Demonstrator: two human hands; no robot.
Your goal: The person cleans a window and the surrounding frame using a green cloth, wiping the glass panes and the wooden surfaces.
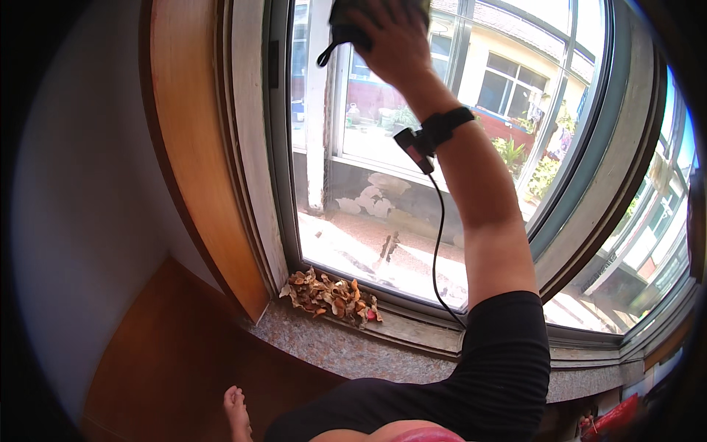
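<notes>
My right hand [393, 41] is raised at the top of the view, against the glass window pane [375, 127]. Under its fingers and palm is a dark cloth [345, 33] with a small black hanging loop; its upper part is cut off by the frame. A black strap [453, 124] with a small device [414, 149] circles my right wrist, and a thin black cable [439, 237] runs down from it. My left hand is out of view. Below the pane, a heap of dried brown peels or leaves [331, 295] lies in the left corner of the sill.
The speckled stone windowsill [353, 342] runs along the front. An orange-brown wooden window casing [188, 138] stands at left. At lower left, a bare foot [237, 411] is over a brown wooden surface [165, 342]. A red object [613, 414] lies at lower right.
</notes>
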